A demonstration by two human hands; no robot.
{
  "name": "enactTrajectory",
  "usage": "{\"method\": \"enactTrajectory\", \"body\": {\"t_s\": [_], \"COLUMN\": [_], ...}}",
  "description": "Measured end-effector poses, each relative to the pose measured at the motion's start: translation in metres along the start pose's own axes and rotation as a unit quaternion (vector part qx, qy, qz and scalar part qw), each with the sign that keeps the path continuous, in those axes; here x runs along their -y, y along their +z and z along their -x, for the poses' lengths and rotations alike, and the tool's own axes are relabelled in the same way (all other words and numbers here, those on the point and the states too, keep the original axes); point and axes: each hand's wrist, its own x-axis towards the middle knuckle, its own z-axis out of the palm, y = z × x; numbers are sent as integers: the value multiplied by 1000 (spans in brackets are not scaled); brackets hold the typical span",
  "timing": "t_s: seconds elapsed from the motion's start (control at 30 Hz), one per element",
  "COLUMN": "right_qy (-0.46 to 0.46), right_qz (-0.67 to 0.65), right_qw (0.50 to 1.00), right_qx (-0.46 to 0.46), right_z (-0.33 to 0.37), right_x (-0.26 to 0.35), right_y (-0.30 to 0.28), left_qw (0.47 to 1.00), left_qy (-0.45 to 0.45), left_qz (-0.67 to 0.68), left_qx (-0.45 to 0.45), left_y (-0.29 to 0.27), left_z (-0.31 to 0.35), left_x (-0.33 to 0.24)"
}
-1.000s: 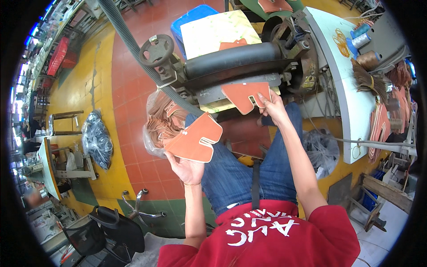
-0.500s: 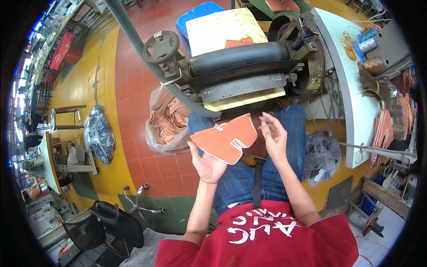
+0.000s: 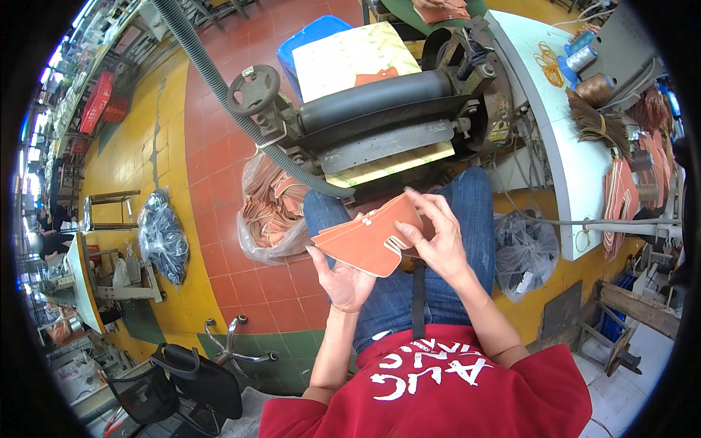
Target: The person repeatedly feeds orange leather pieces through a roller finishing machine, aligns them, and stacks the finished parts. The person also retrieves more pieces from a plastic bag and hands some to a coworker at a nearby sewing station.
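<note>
Two hands [image 3: 394, 255], leather stack [image 3: 369, 237] edges unclear

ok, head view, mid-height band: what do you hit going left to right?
Black plastic bag on the yellow floor → clear plastic bag of tan leather pieces → left hand → right hand → grey translucent bag → white worktable edge

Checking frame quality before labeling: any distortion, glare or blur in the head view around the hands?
Head view: strong fisheye, with a black rim around the circular image and the white table edge bowed. The centre is sharp: the flat orange-brown leather piece, left hand and right hand show no motion blur. Lighting is even daylight, with soft sheen on the black machine roller and the clear plastic bag.
</note>
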Motion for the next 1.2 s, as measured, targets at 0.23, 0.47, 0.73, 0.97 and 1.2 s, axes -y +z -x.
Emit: {"method": "enactTrajectory", "body": {"t_s": [0.23, 0.47, 0.73, 0.97, 1.2], "right_qy": [29, -124, -64, -73, 210], "right_qz": [-17, 195, 62, 44, -261], "right_qw": [999, 969, 995, 994, 942], "right_qx": [15, -83, -35, 69, -14], "right_z": [-3, 5, 0, 1, -35], "right_x": [5, 7, 11, 5, -49], "right_y": [-10, -2, -9, -6, -12], "left_qw": [1000, 999, 999, 997, 991], "left_qy": [-23, -21, -19, 7, 100], "left_qz": [-3, 27, 43, 76, 52], "left_qx": [-13, -28, -28, -21, -73], "left_y": [-5, -7, -11, -13, -21], "left_z": [6, 6, 5, -4, -22], "left_x": [-2, -2, -5, -7, -30]}}
